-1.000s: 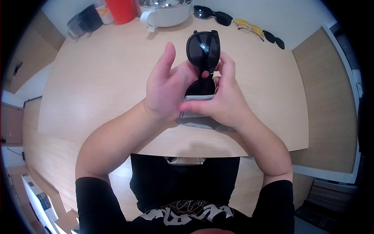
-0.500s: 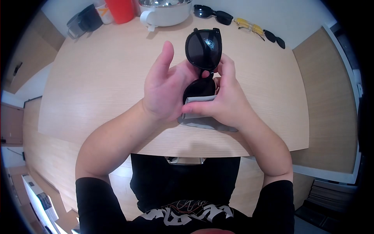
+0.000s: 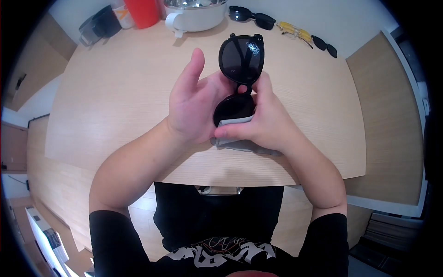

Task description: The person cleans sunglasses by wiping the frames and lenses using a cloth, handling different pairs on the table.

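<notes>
A pair of black sunglasses is held on end above the table, one dark lens above the other. My left hand has its palm up and thumb spread away. Its fingers pass behind the frame and bear it, though most of them are hidden. Around the lower lens, my right hand grips a grey cloth, with the thumb pressing on the front. More of the cloth hangs below that hand, down to the table. The arms of the sunglasses are mostly out of sight behind the lenses.
Black sunglasses, yellow-lensed glasses and small dark lenses lie along the back right of the wooden table. A white-handled metal bowl, a red container and several cups stand at the back left.
The grey cloth and right thumb have slipped slightly down the lower lens, so more of it shows. The right fingers have shifted a little; the left hand is nearly still.
</notes>
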`<state>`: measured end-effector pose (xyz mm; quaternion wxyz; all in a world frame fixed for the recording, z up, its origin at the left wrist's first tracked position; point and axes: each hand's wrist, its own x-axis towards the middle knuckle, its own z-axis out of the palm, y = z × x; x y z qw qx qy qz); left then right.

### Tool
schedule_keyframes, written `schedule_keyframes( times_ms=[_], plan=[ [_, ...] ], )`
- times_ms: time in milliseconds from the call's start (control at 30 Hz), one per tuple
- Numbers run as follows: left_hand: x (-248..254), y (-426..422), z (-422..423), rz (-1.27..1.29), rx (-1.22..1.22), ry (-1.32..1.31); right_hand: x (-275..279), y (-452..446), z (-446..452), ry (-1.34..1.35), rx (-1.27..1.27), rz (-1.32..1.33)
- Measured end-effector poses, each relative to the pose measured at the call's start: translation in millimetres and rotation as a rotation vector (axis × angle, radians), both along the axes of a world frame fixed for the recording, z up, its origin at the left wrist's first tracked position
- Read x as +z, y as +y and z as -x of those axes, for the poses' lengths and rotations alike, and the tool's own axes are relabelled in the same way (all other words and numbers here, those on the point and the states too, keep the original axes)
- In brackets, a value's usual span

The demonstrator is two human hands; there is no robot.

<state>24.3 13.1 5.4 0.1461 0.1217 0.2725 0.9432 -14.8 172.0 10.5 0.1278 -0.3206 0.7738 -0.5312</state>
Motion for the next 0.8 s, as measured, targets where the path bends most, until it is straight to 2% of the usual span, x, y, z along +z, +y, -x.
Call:
schedule_keyframes(
  times_ms=[200,300,367,400,467,600,733,800],
  plan=[
    [17,11,-6,0.068,0.073,-0.048,-1,12,18,-0.128,-0.143,0.219],
    [11,7,-4,0.047,0.014,-0.011,6,8,10,-0.188,-0.049,0.177],
    [-11,-5,6,0.004,-0.094,0.094,-2,6,7,-0.043,0.057,0.074],
    [-7,-3,4,-0.002,-0.063,0.053,-5,6,6,0.029,0.109,0.023],
    [5,2,-1,-0.013,-0.001,-0.029,-6,3,6,0.019,0.084,0.01],
    [3,0,-1,0.007,0.018,0.007,4,5,5,-0.054,0.012,-0.009],
    [14,6,-4,0.021,0.029,-0.017,0,11,18,-0.089,-0.092,0.182],
    [14,6,-5,0.025,0.025,-0.03,0,10,18,-0.153,-0.05,0.23]
  ],
)
